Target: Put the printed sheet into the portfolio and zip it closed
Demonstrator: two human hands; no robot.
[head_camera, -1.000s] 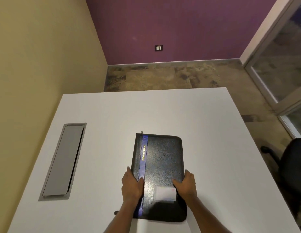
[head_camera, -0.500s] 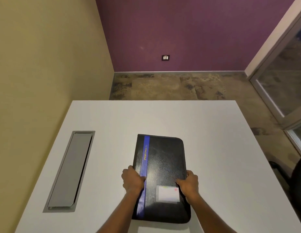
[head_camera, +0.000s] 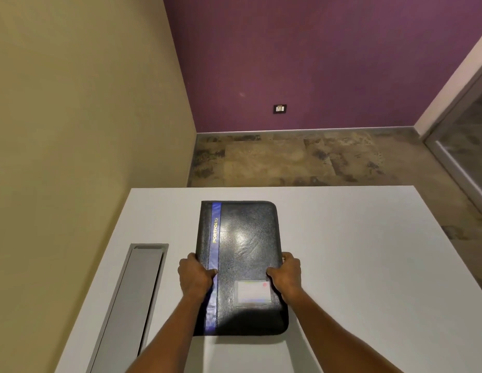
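A black portfolio (head_camera: 245,254) with a blue stripe and a clear card pocket is closed and held above the white table (head_camera: 355,265), its near end casting a shadow on the tabletop. My left hand (head_camera: 195,277) grips its left edge, thumb on the blue stripe. My right hand (head_camera: 287,273) grips its right edge, thumb on the cover beside the card pocket. No printed sheet is visible.
A grey metal cable hatch (head_camera: 129,300) is set into the table at the left. A beige wall runs close along the table's left side. Beyond the far edge lie a stone floor and a purple wall; a glass door frame (head_camera: 455,157) stands at the right.
Both hands have lifted the portfolio off the table and carried it forward, toward the far edge. The camera has tilted upward, so the table sits lower in view.
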